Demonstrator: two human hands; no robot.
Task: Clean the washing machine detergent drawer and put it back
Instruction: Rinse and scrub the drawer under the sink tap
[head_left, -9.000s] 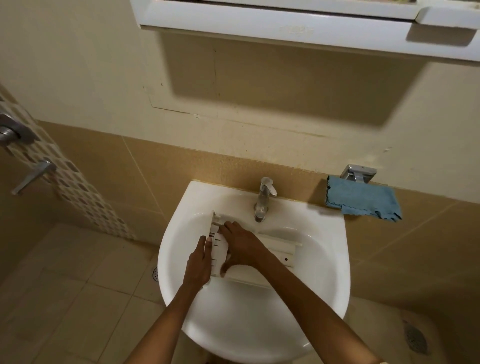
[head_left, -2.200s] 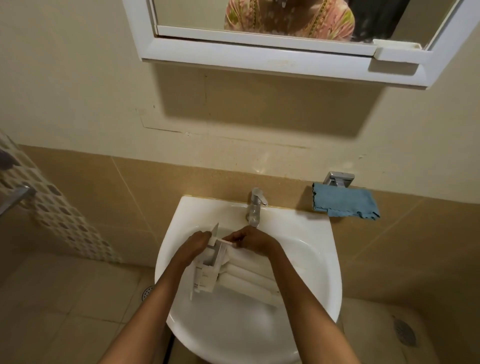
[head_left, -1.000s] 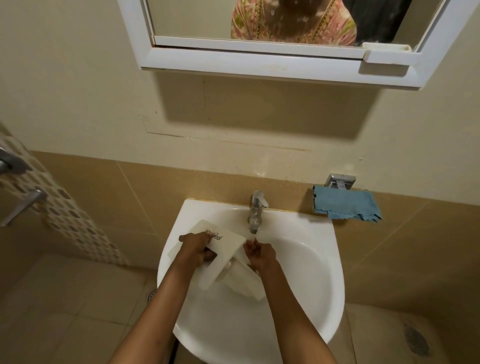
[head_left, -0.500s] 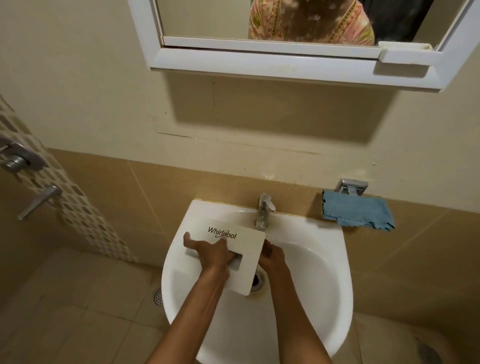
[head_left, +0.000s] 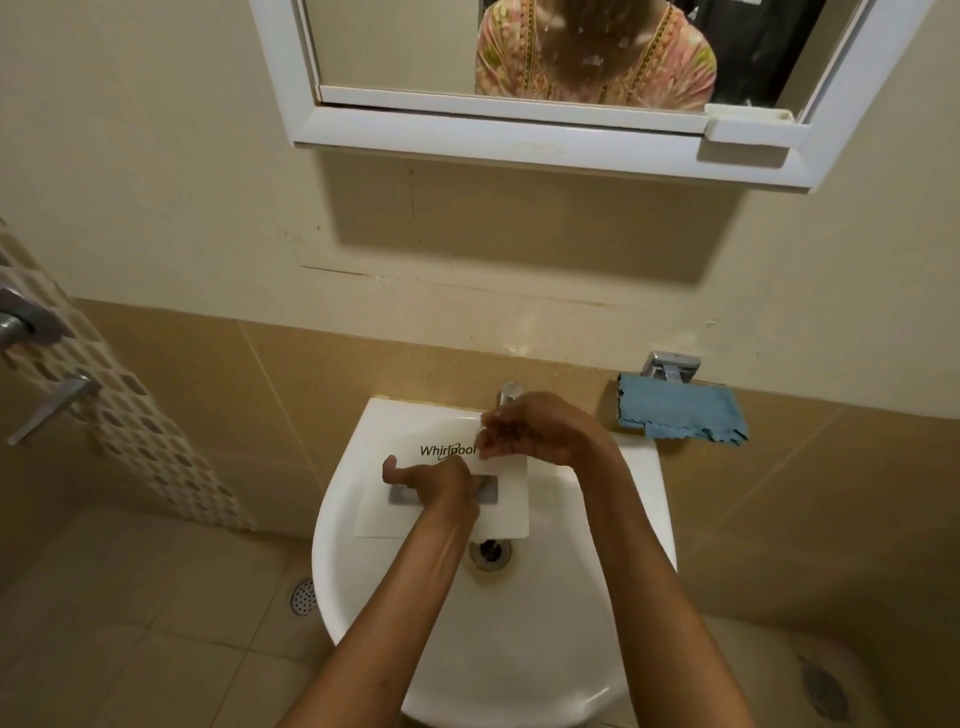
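Gripping the detergent drawer (head_left: 506, 517) by the handle recess in its white front panel, the left hand (head_left: 436, 483) has its fingers tucked into the slot and its thumb stuck out to the left. The drawer hangs over the sink (head_left: 343, 571) basin, panel facing up with the Whirlpool lettering showing, just above the drain (head_left: 488, 552). The right hand (head_left: 545, 428) is at the tap (head_left: 509, 392), fingers loosely curled over the panel's far right corner; I cannot tell whether it grasps the tap, the panel or nothing. Half a second ago that hand sat lower, beside the panel's right edge, and the panel was tilted; now it lies squarer to the basin. Nine seconds back the drawer lay across the basin with its compartments showing. A blue cloth (head_left: 680, 410) hangs on the wall to the right.
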